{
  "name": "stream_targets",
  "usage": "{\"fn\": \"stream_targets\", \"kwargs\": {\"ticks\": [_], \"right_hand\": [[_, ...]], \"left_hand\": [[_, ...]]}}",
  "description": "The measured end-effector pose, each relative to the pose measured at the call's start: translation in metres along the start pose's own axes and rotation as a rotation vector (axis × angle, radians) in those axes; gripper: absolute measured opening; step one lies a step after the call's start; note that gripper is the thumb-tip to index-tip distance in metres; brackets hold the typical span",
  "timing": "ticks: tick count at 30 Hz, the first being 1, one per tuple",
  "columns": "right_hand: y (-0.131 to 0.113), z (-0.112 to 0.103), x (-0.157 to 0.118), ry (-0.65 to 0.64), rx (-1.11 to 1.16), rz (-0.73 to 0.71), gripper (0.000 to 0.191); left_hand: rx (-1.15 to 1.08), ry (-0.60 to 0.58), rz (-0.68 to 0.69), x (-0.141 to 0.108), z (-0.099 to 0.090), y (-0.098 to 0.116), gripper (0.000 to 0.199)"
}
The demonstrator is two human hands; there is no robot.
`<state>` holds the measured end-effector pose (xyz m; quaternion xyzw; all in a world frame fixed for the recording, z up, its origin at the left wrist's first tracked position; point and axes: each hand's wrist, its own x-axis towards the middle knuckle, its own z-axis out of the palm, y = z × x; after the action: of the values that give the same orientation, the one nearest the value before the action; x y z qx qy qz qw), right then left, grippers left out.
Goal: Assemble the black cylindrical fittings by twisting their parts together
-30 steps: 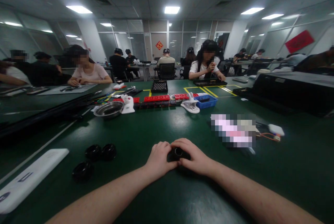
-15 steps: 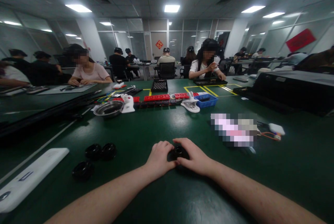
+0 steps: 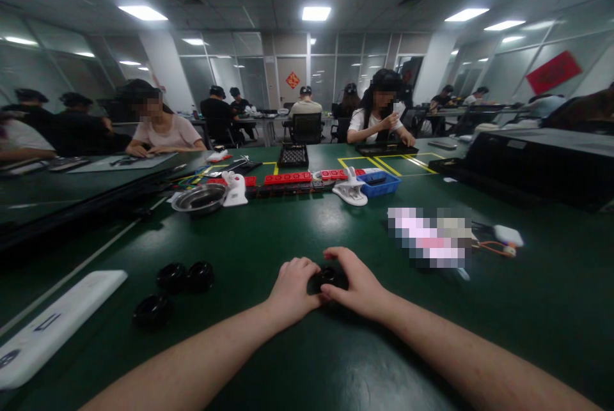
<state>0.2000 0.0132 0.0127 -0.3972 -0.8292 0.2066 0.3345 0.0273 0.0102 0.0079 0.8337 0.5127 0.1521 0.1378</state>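
Note:
On the green table before me lies a black round part with a hole in its middle; what it is I cannot tell. My left hand is closed on its left side, fingertips behind and thumb in front. My right hand curves round the right side with thumb and fingers spread apart. Its thumb lies over the near part of the piece, while its index finger stands off the far edge. Off to the left, three black ring-shaped parts lie in a loose group. Both hands cover some of the middle piece.
A long white object lies at the left. Farther off are a metal bowl, white clamps, a red-topped strip and a blue bin. A black case stands at right. Co-workers sit across the table.
My right hand has loosened: its index finger is raised farther from the black part and its thumb has shifted up and left over it. My left hand has hardly moved.

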Motion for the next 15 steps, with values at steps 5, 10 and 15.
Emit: {"fn": "stream_targets", "kwargs": {"ticks": [5,10,15], "right_hand": [[0.0019,0.0014,0.0040,0.032,-0.109,0.058,0.031],[-0.0004,-0.0036,0.0029,-0.104,0.045,-0.113,0.041],[0.0022,0.0015,-0.0007,-0.012,0.051,0.000,0.052]], "left_hand": [[-0.008,0.025,0.013,-0.0012,-0.0009,0.0007,0.027],[0.000,0.041,0.029,-0.0017,0.0002,-0.0006,0.029],[-0.011,0.031,0.023,-0.0010,0.0008,-0.0013,0.028]]}}
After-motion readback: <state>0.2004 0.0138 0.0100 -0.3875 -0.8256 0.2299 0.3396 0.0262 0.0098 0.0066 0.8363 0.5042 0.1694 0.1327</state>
